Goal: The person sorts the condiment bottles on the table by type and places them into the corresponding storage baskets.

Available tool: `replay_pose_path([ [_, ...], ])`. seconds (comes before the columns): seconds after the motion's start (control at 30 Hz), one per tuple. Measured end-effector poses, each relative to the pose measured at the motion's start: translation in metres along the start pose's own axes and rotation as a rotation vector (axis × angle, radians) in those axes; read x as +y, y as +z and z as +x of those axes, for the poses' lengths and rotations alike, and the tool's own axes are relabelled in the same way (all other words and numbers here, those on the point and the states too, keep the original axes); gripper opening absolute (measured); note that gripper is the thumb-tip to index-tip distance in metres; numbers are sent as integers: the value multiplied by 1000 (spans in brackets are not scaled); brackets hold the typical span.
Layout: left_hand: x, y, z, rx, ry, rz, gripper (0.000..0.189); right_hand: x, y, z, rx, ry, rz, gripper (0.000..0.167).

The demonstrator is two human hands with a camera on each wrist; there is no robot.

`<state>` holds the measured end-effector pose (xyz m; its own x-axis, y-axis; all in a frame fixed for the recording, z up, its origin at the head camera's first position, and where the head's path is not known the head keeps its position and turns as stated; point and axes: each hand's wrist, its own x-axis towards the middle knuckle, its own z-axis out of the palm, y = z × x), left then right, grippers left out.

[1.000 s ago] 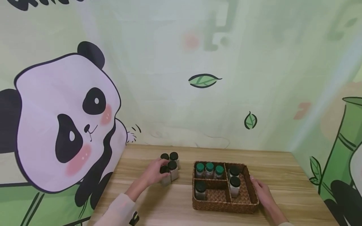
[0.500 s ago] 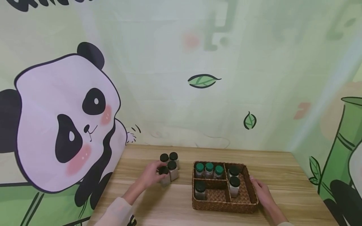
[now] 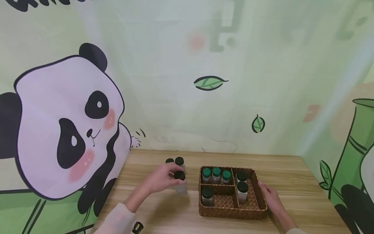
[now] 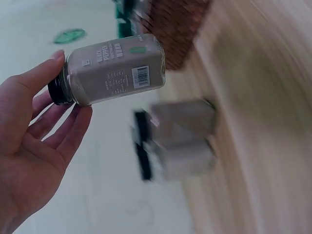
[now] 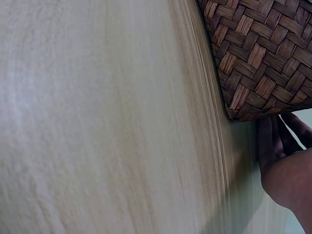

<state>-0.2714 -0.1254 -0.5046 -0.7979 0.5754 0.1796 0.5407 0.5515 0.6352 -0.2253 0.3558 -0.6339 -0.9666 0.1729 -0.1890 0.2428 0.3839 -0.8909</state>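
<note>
My left hand pinches a glass black pepper jar by its black cap, fingers and thumb at the cap's edge. The left wrist view shows the jar's printed label and barcode, with grey-brown powder inside. Behind that hand two more black-capped jars stand on the table, partly covered by the fingers. My right hand rests its fingers against the outer right side of a brown woven basket. In the right wrist view those fingers touch the basket's woven wall.
Dividers split the basket into three compartments. Green-capped jars fill the back left one, one black-capped jar stands front left, and two black-capped jars stand on the right. A small black object shows beside the left sleeve.
My left hand has taken the front left jar of the group and moved it to the right, in front of the others. The right hand and the basket stay in place.
</note>
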Motion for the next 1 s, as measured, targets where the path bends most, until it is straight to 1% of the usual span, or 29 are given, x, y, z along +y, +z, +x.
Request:
replay_pose_path([
  [0.1, 24, 1, 7, -20, 52, -18, 43, 0, 0, 0, -1, 0, 1, 89],
  [0.2, 43, 5, 16, -30, 110, -45, 43, 0, 0, 1, -4, 1, 3, 88],
  [0.33, 63, 14, 28, -40, 166, -51, 46, 0, 0, 2, -6, 0, -3, 87],
  [0.47, 78, 27, 40, -58, 180, -28, 49, 0, -1, 2, -4, 3, -11, 86],
  [0.53, 83, 35, 45, -64, 186, -2, 50, -1, -1, 2, -5, 6, -10, 87],
  [0.67, 89, 54, 54, -69, 223, 56, 49, -3, -2, 1, -14, 16, 2, 87],
  [0.73, 92, 63, 57, -73, 238, 62, 48, -4, -3, 1, -26, 27, 35, 84],
  [0.8, 93, 71, 60, -82, 247, 49, 47, -5, -4, 1, -28, 38, 50, 82],
  [0.9, 92, 82, 61, -100, 234, 32, 46, -6, -5, 2, -51, 55, 101, 79],
  [0.97, 90, 89, 63, -113, 218, 30, 47, -7, -6, 2, -52, 69, 101, 79],
  [1.0, 88, 92, 63, -120, 211, 35, 47, -8, -6, 2, -60, 73, 119, 78],
])
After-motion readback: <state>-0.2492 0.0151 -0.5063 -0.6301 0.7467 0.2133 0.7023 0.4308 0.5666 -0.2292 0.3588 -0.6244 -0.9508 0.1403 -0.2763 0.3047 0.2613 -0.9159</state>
